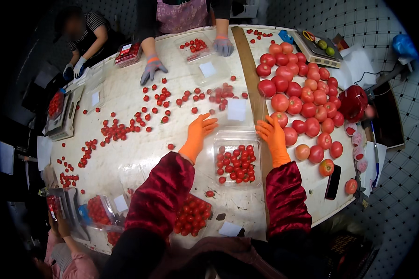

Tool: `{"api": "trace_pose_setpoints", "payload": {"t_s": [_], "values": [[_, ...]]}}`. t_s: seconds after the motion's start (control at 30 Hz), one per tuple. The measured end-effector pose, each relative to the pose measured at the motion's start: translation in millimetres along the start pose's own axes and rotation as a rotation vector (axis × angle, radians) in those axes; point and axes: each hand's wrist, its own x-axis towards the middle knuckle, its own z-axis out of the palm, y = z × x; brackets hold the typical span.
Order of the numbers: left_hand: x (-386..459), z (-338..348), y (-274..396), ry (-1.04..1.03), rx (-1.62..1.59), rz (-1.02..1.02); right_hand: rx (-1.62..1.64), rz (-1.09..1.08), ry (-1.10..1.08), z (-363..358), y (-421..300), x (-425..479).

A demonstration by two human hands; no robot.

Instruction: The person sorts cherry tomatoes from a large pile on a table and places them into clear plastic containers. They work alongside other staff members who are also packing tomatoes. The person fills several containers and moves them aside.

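Before me a clear plastic clamshell box (pixel 256 176) holds many cherry tomatoes (pixel 239 164). Its transparent lid (pixel 225 120) is folded back on the far side and bears a white label (pixel 236 110). My left hand (pixel 199 136), in an orange glove, is at the lid's left edge with fingers stretched out. At the lid's right edge is my right hand (pixel 274 137), also orange-gloved, its fingers extended near the large tomatoes. Whether either hand grips the clear plastic is hard to tell. Loose cherry tomatoes (pixel 223 92) show beyond and through the lid.
A wooden strip (pixel 248 62) divides the table; large tomatoes (pixel 309 110) and a phone (pixel 333 182) lie right of it. Loose cherry tomatoes (pixel 117 130) spread leftward. A co-worker's gloved hands (pixel 153 69) rest opposite. Scales (pixel 317 48) stand far right. A filled tomato box (pixel 193 214) is near my left sleeve.
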Motion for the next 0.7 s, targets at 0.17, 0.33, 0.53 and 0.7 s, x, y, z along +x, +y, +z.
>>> {"api": "trace_pose_setpoints", "payload": {"t_s": [0.17, 0.33, 0.53, 0.7], "values": [[-3, 6, 28, -0.396, 0.408, -0.036, -0.497, 0.091, -0.413, 12, -29, 32], [-12, 38, 47, -0.671, 0.828, 0.007, -0.960, -0.602, -0.398, 67, -33, 116], [-4, 30, 43, -0.724, 0.885, 0.094, -1.414, -0.812, -0.308, 111, -5, 193], [42, -3, 36, 0.096, 1.656, 0.799, -1.328, -0.917, -0.420, 110, 17, 175]]}}
